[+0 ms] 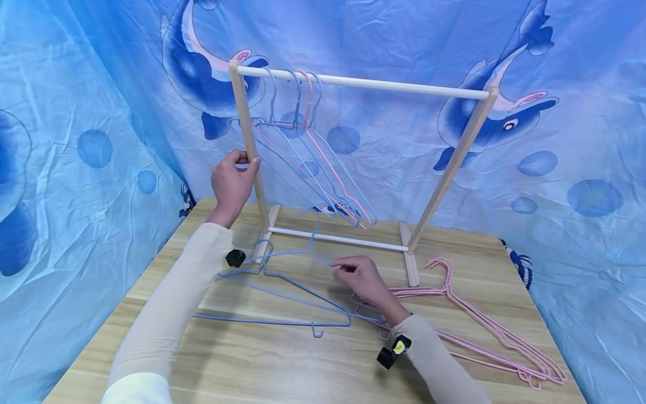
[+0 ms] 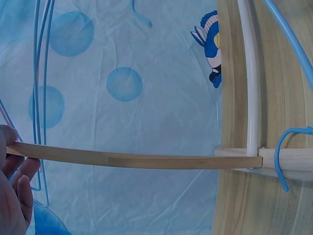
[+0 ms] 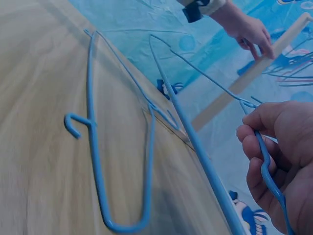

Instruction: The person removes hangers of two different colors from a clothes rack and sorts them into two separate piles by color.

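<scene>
My left hand grips the left wooden post of a small clothes rack, thumb and fingers on either side of it. My right hand pinches a blue hanger by its shoulder close to the hook, holding it raised over the table. A second blue hanger lies flat beneath it, with a small hook on its bottom bar. From the left end of the rack's white top rail hang several blue hangers and a pink hanger.
A bundle of pink hangers lies on the wooden table to the right, partly behind my right wrist. The rack's lower white bar and wooden feet stand toward the table's back. A blue dolphin-print curtain surrounds the table.
</scene>
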Action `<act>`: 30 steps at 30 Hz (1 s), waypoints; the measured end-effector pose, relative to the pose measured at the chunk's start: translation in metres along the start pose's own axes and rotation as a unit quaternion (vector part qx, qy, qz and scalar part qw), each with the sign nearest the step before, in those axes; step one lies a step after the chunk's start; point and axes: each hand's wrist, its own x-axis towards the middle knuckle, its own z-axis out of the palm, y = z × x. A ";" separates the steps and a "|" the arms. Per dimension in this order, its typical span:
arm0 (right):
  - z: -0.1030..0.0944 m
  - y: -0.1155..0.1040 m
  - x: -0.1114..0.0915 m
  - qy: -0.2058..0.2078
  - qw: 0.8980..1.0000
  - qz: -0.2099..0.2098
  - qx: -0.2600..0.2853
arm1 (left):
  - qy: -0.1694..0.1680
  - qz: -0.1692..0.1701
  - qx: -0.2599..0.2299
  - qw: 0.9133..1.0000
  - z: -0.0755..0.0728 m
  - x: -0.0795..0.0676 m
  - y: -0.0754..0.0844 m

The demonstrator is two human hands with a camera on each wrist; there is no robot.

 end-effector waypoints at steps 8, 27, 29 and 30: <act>0.038 -0.001 0.012 -0.021 0.999 0.018 0.039 | 0.000 0.001 -0.005 1.000 0.001 0.002 -0.002; 0.084 0.016 0.022 -0.037 0.998 0.012 0.057 | -0.001 -0.006 -0.002 1.000 0.002 0.001 -0.002; 0.085 0.018 0.023 -0.038 0.998 0.009 0.050 | -0.001 -0.006 -0.003 1.000 0.002 0.001 -0.002; 0.086 0.018 0.023 -0.039 0.998 0.006 0.044 | -0.001 -0.005 -0.004 1.000 0.001 0.001 -0.002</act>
